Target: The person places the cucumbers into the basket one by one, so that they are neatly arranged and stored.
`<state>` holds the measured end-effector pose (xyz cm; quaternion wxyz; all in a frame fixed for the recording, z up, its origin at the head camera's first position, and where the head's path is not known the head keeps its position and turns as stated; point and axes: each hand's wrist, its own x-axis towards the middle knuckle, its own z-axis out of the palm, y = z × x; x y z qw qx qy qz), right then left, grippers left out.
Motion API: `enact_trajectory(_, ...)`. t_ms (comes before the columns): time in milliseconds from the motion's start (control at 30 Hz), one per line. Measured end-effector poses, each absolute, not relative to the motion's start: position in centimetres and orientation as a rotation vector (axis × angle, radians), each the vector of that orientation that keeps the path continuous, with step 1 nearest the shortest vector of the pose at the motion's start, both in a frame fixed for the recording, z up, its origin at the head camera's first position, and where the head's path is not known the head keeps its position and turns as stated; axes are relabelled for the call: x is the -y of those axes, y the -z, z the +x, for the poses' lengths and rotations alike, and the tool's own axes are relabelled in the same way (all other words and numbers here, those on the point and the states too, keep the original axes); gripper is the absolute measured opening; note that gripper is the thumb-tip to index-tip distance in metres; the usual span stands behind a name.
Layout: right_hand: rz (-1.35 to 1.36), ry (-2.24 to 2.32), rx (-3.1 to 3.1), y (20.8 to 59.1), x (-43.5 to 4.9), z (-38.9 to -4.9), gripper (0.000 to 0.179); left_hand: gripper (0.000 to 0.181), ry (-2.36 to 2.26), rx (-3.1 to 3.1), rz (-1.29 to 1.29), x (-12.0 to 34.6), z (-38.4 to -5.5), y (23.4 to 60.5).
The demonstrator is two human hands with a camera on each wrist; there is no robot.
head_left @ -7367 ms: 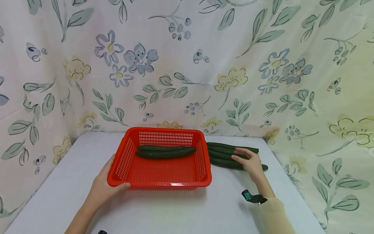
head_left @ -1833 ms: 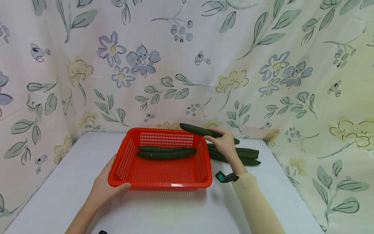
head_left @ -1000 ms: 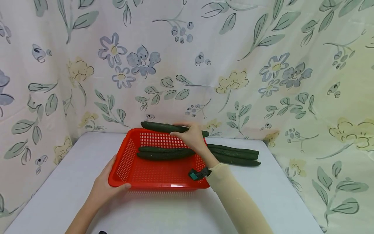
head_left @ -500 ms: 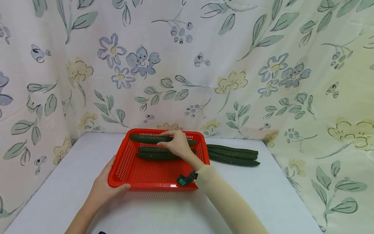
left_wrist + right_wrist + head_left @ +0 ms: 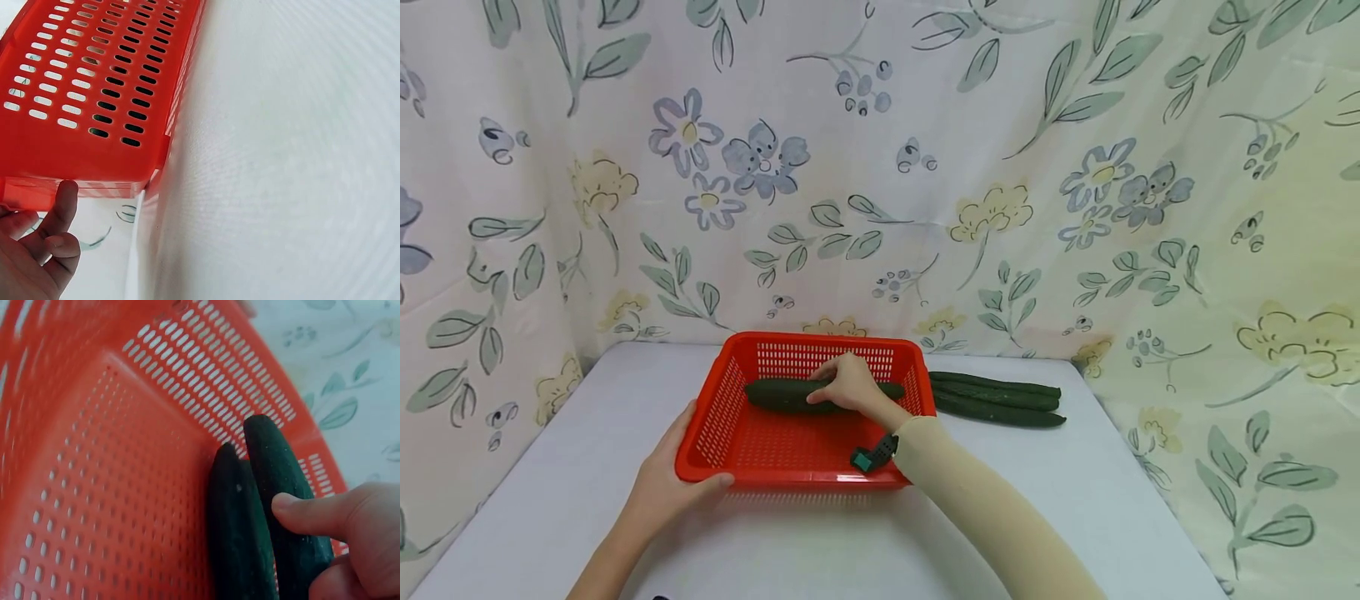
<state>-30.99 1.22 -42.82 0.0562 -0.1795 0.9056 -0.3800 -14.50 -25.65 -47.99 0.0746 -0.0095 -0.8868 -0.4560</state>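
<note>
My right hand (image 5: 850,387) pinches a dark green cucumber (image 5: 275,469) inside the red plastic basket (image 5: 820,479). That cucumber lies at a slight angle above the others near the basket's back wall, its middle covered by my fingers in the head view. Beneath it, in the right wrist view, other cucumbers (image 5: 231,519) rest on the basket floor. At the basket's front left corner my left hand (image 5: 658,479) grips the rim, thumb at the front and fingers along the left side. The left wrist view has its fingertips (image 5: 65,190) against the red wall.
Several more cucumbers (image 5: 1000,404) lie side by side on the white table (image 5: 992,483), right of the basket. A flowered curtain (image 5: 880,167) hangs behind the table and on both sides. A dark band with a teal piece (image 5: 872,457) is on my right wrist.
My right hand took a cucumber from the pile at the right, carried it left over the basket's rim and lowered it inside. My left hand stayed at the basket corner.
</note>
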Motion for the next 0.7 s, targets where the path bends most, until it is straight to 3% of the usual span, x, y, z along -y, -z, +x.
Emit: enact_trajectory(700,-0.727,0.921,-2.713,43.95,-1.16,-30.71,0.024,0.124,1.351,2.646,-0.034,25.51,-14.56,48.00)
